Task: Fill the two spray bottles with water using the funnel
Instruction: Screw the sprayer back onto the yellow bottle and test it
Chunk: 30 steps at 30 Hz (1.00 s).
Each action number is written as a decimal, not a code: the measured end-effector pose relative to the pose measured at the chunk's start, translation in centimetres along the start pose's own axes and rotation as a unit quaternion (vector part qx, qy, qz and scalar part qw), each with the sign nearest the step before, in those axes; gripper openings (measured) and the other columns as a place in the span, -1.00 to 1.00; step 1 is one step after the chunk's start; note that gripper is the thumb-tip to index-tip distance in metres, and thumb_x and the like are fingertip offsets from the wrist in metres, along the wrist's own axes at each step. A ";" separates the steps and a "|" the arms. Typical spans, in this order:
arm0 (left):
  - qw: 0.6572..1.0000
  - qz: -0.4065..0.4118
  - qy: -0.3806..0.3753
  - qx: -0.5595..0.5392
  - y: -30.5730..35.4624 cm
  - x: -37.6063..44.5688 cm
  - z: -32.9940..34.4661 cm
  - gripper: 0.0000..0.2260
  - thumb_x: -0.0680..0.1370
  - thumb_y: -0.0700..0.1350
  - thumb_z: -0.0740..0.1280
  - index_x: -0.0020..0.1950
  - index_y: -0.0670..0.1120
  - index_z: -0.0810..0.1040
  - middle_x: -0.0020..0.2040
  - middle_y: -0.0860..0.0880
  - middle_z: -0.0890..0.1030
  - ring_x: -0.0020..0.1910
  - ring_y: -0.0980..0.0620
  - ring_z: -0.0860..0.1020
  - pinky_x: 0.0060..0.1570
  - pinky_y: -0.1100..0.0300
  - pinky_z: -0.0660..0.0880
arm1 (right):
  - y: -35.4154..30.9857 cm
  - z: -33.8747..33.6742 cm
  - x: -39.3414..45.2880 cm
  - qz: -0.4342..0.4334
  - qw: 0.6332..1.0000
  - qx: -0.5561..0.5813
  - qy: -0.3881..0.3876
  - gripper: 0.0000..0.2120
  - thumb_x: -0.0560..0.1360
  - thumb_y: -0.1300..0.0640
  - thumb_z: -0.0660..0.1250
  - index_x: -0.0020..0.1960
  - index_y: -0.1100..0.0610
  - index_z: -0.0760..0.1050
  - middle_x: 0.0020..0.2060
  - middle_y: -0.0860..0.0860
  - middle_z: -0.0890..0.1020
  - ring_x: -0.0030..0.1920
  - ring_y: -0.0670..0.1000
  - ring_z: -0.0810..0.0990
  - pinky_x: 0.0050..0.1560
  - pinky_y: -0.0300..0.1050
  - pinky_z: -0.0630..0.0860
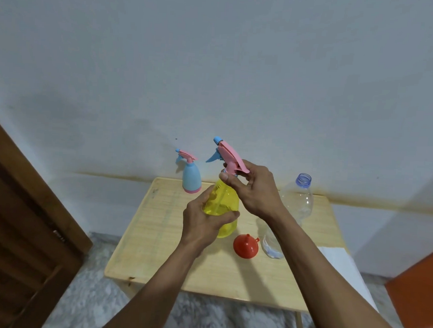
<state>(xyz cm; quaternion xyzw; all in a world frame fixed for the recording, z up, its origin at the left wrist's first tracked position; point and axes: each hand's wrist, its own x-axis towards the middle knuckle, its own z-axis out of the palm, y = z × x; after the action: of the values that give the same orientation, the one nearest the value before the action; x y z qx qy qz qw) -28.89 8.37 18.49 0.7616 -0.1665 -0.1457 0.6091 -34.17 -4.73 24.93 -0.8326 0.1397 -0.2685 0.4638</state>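
Observation:
My left hand (205,221) grips the body of a yellow see-through spray bottle (224,202), held up above the small wooden table (156,248). My right hand (251,188) pinches the collar under its pink spray head (229,157), which has a blue nozzle and trigger. A second spray bottle (191,178), pale blue with a pink head, stands at the table's back edge. An orange funnel (245,245) lies mouth-down on the table to the right of the yellow bottle. Behind my right forearm stands a clear plastic water bottle (298,200) with no cap and a little water at the bottom.
The table stands against a pale wall. A brown wooden door (18,241) is at the left. White cloth or paper (340,263) lies at the table's right side, and an orange object (419,287) is at the far right. Marbled floor shows below.

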 end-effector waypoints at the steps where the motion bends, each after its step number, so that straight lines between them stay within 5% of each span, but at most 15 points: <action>1: 1.000 -0.001 -0.002 0.002 -0.1 0.0 0.1 -0.11 0.10 0.23 0.62 0.42 0.15 0.50 0.20 0.09 0.65 0.19 0.02 0.61 0.16 -0.10 0.61 | -0.1 0.1 -0.1 0.000 1.000 -0.003 0.006 -0.74 0.52 -0.01 0.48 0.16 0.06 0.66 -0.01 -0.08 0.72 0.01 -0.12 0.65 -0.07 -0.30 0.47; 7: 1.000 -0.005 -0.019 -0.013 -0.3 -0.7 0.2 -0.12 0.11 0.21 0.62 0.42 0.16 0.50 0.16 0.11 0.66 0.19 0.05 0.60 0.16 -0.08 0.61 | -0.1 0.3 -0.5 0.004 1.000 0.000 0.010 -0.74 0.52 0.00 0.47 0.14 0.11 0.66 -0.04 0.04 0.72 0.00 0.01 0.66 -0.11 -0.25 0.47; 15: 0.998 -0.005 -0.062 -0.011 -0.8 -1.9 -1.1 -0.24 0.18 0.13 0.66 0.37 0.15 0.55 0.15 0.09 0.68 0.17 0.06 0.63 0.15 -0.06 0.62 | -1.0 1.6 -1.4 0.006 0.996 0.092 0.005 -0.70 0.51 -0.03 0.48 0.22 -0.19 0.55 -0.02 -0.30 0.66 0.02 -0.22 0.63 0.06 -0.14 0.60; 20: 0.993 0.008 -0.113 -0.023 -1.3 -3.2 -2.8 -0.42 0.32 -0.21 0.65 0.30 0.04 0.61 0.08 0.05 0.72 0.10 0.08 0.67 0.08 0.11 0.62 | -2.1 2.6 -2.3 0.017 0.993 0.118 -0.017 -0.58 0.56 -0.10 0.40 0.40 -0.13 0.50 0.18 -0.15 0.67 0.21 -0.13 0.63 0.28 0.02 0.57; 25: 0.988 0.022 -0.149 -0.031 -1.3 -4.0 -4.3 -0.44 0.33 -0.25 0.64 0.30 0.00 0.61 0.10 0.01 0.73 0.13 0.01 0.67 0.15 0.04 0.62 | -3.7 3.8 -3.5 0.028 0.990 0.134 0.016 -0.71 0.53 -0.21 0.35 0.17 -0.12 0.60 0.06 -0.09 0.71 0.12 0.03 0.68 0.22 0.23 0.57; 30: 0.983 0.030 -0.176 -0.034 -1.8 -5.3 -6.4 -0.40 0.33 -0.23 0.64 0.34 -0.03 0.59 0.12 0.03 0.72 0.12 0.08 0.66 0.06 0.23 0.58 | -5.6 5.1 -5.5 0.028 0.990 0.126 0.061 -0.95 0.63 -0.05 0.32 0.04 -0.18 0.55 -0.03 0.00 0.72 -0.09 -0.03 0.73 0.10 0.12 0.63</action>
<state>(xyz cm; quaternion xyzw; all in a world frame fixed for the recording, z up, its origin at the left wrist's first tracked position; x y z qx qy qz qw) -30.83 16.65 18.24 0.6977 -0.2886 -0.2649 0.5998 -35.81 4.47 25.74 -0.7451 0.1562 -0.3213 0.5632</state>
